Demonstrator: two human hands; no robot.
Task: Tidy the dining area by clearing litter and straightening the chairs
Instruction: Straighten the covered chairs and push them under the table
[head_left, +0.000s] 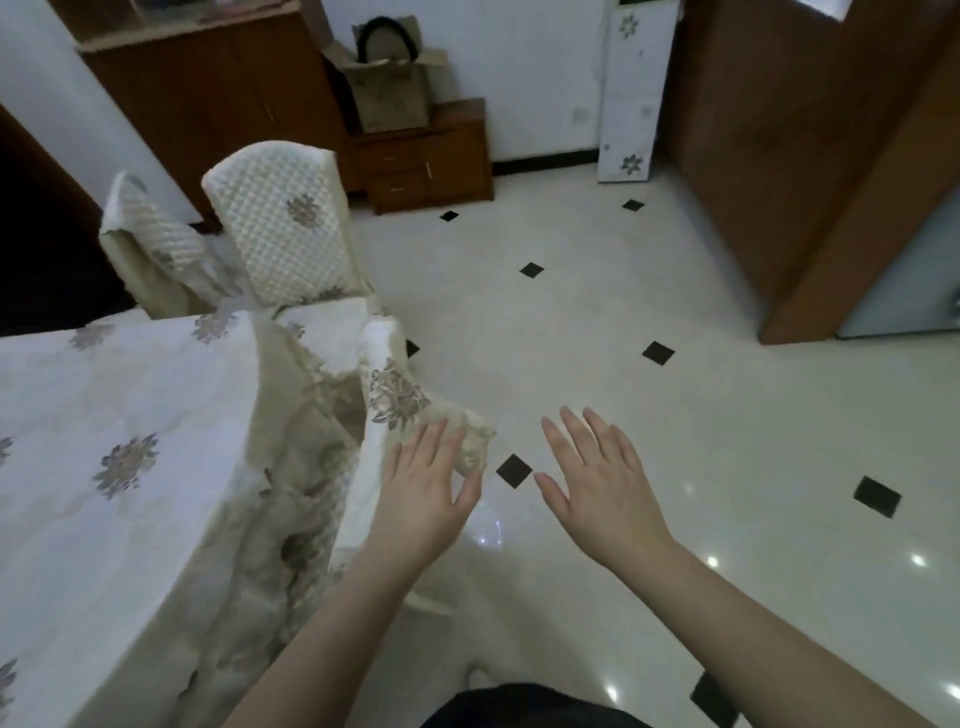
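Our left hand (426, 488) and right hand (597, 483) are spread flat and hold nothing (the nearest chair (389, 395) is just beyond the left fingertips), so a one-sided push may twist it.

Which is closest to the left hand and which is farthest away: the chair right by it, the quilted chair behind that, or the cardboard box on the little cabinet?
From the left hand, in the head view:
1. The near chair, just ahead of the fingertips, beside the table.
2. The quilted chair, farther back on the left.
3. The cardboard box, on the small cabinet against the far wall.
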